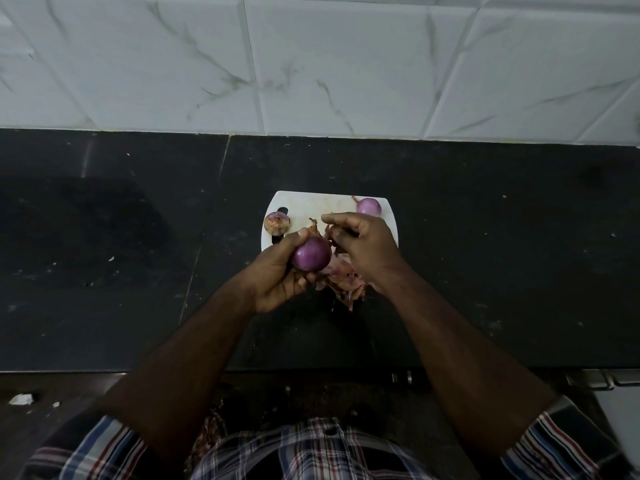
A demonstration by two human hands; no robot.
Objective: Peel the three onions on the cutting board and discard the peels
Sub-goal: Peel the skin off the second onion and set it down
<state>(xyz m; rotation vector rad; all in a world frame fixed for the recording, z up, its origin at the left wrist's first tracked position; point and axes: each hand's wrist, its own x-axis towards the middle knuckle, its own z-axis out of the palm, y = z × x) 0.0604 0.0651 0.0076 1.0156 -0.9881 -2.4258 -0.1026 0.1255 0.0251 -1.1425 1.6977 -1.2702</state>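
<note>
1. The round purple onion in hand [310,253], glossy and mostly bare of skin, is held above the near edge of the white plastic cutting board [311,206]. A dry brown stem tip sticks up from its top.
2. The left hand [277,271] cups this onion from below and from the left, fingers curled round it, thumb pressed near the stem.
3. The right hand [360,242] sits just to the right of the onion, fingers curled inward and pinching a strip of papery skin close to the onion's upper right side.
4. A heap of loose pinkish-brown onion peels [346,278] lies under and between the two hands, spilling over the board's near edge onto the counter.
5. A second purple onion, peeled and smooth [369,206], rests at the board's far right corner, close to the edge and just beyond the right hand's knuckles.
6. A third onion with brown dry skin on it [276,223] sits at the board's left edge, beside the dark handle slot and partly overhanging.
7. The board's far centre is bare white surface; its near half is covered by hands and peels.
8. The black stone countertop [104,237] extends wide to left and right of the board, with small pale specks scattered on it.
9. The white marbled wall tiles [311,64] bound the counter at the far edge; the counter's near edge runs beneath the forearms.
</note>
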